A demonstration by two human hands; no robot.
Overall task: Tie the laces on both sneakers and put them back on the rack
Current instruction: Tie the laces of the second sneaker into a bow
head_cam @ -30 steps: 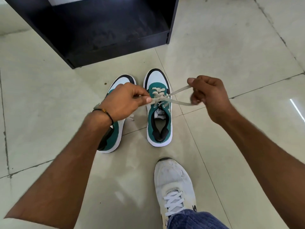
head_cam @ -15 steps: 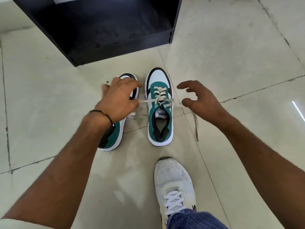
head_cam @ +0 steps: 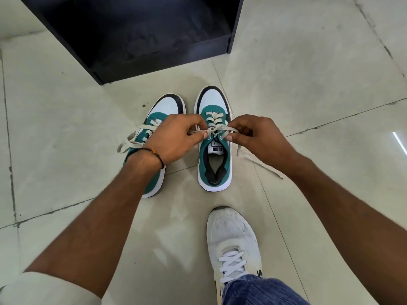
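Both hands (head_cam: 218, 137) pinching laces (head_cam: 217, 129), right sneaker (head_cam: 214, 150)

Green-white sneakers (head_cam: 214, 137) upright on floor; laces (head_cam: 217, 128) loose

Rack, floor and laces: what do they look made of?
Rack: looks like black laminated board, matt, with flat panels and square edges. Floor: glossy pale tiles, probably ceramic or stone, with grout lines and a light reflection. Laces: flat woven fabric, off-white and matt, pinched by both hands.

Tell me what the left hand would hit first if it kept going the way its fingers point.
Probably the right hand: the left hand points across the right sneaker's laces toward it, though depth is unclear.
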